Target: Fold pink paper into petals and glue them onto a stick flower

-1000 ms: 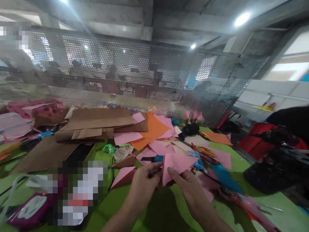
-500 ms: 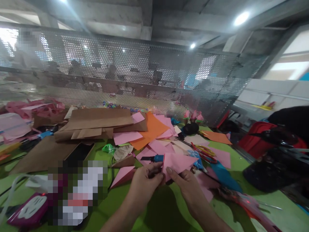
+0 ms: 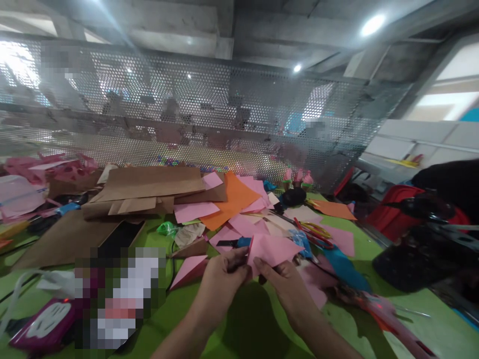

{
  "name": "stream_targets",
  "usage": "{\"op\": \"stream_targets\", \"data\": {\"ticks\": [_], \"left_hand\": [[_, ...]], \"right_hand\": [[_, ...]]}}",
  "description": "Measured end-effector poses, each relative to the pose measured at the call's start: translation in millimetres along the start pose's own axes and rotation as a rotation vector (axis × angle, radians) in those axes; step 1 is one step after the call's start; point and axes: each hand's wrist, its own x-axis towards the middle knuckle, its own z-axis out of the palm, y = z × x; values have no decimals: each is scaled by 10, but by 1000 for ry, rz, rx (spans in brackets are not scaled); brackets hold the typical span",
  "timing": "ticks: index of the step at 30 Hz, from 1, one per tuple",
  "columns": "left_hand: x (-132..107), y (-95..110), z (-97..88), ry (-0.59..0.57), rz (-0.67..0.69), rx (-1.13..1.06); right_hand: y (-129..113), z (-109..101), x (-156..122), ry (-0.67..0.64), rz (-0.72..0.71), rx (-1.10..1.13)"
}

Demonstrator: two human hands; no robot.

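Note:
Both my hands hold a folded pink paper [image 3: 273,248] just above the green table [image 3: 247,329]. My left hand [image 3: 220,279] pinches its left edge, fingers closed. On the lower right side my right hand [image 3: 288,289] grips the same sheet, thumb laid across the fold. Another folded pink triangle [image 3: 189,268] lies on the table to the left of my left hand. Red-handled scissors [image 3: 314,234] rest behind the paper to the right.
Brown paper sheets [image 3: 149,187], orange paper [image 3: 232,199] and several pink sheets cover the far table. A perforated metal screen [image 3: 209,114] stands behind. A magenta device [image 3: 45,324] lies at the near left, a black bag [image 3: 419,254] and red bin [image 3: 396,217] at the right.
Both hands and the pink paper have stayed almost in place; the view has shifted slightly, and my fingers have drawn a little closer on the fold.

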Motion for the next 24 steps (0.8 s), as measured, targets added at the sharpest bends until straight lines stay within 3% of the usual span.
{"op": "stream_targets", "data": {"ticks": [7, 11, 18, 24], "left_hand": [[12, -16, -2, 35, 23, 27], [-2, -12, -36, 67, 78, 170], [-9, 0, -93, 88, 138, 480], [-19, 30, -54, 100, 174, 549]], "right_hand": [[-76, 27, -36, 62, 44, 66], [-94, -69, -56, 129, 63, 10], [74, -424, -13, 256, -145, -291], [96, -410, 99, 257, -152, -79]]}}
